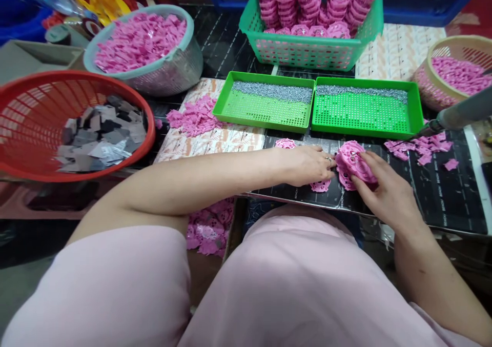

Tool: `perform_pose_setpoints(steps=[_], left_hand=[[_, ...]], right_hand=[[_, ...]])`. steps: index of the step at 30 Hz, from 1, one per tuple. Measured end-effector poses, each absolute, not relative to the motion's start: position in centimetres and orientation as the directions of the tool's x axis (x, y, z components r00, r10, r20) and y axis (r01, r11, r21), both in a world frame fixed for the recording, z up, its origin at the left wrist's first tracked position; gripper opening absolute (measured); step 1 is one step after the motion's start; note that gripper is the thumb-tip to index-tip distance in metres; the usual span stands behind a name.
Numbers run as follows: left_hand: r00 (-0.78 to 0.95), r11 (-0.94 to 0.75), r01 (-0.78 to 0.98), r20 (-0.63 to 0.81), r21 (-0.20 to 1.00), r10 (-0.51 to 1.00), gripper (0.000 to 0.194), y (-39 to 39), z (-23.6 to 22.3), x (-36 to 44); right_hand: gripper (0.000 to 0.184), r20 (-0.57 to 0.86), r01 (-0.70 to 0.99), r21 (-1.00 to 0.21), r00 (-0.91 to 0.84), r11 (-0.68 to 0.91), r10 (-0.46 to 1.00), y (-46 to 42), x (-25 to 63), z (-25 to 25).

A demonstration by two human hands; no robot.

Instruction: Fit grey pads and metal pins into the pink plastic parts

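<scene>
Seen from the head camera, the right hand [386,196] spreads wide over a pink plastic stack [355,163], pressing it to a black mat [453,203] — the left hand [303,165] closes narrowly on its other edge, steadying it. A green tray [365,114] sits just ahead, within easy reach.

Pink perforated plastic cluster [355,165]: several lacy discs bunched together, tilted, held up off a black printed mat [434,198] at near right. Left hand [307,165] pinches its left edge; right hand [384,196] grips its right side. Flat pink disc [320,185] lies just below, partly under the left hand.
</scene>
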State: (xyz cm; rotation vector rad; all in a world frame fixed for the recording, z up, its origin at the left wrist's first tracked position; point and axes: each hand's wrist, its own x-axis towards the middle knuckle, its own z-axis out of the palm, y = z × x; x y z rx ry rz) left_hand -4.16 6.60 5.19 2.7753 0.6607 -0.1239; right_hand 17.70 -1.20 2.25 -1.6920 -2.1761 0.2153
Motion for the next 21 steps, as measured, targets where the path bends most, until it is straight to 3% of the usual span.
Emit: perform_pose_setpoints(steps=[3, 7, 11, 14, 17, 21], left_hand=[[0.906, -0.909, 0.382, -0.263, 0.168, 0.333, 0.051, 7.4, 7.2, -5.8], [0.815, -0.830, 0.543, -0.319, 0.129, 0.483, 0.049, 8.1, 9.1, -9.4], [0.794, -0.789, 0.583, -0.339, 0.194, 0.504, 0.068, 7.9, 7.8, -11.4], [0.797, -0.815, 0.558, -0.372, 0.157, 0.475, 0.079, 7.7, 6.3, -11.1], [0.794, -0.838, 0.537, -0.396, 0.100, 0.461, 0.071, 7.6, 5.9, -10.6], [0.703, -0.777, 0.629, -0.403, -0.033, 0.586, 0.038, 6.8, 7.0, -10.5]], right_hand=[[0.051, 0.204, 0.897, -0.328, -0.240, 0.297, 0.949, -2.1, 17.1, 2.2], [0.050, 0.231, 0.870, -0.378, -0.243, 0.317, 0.942, -2.7, 16.7, 1.9], [0.052, 0.301, 0.834, -0.433, -0.223, 0.341, 0.927, -2.4, 17.0, 1.5], [0.054, 0.330, 0.843, -0.417, -0.208, 0.339, 0.921, -2.1, 17.7, 1.6], [0.056, 0.321, 0.881, -0.380, -0.160, 0.282, 0.933, -2.2, 18.6, 1.9], [0.057, 0.263, 0.955, -0.248, -0.092, 0.160, 0.960, -2.7, 19.3, 1.8]])
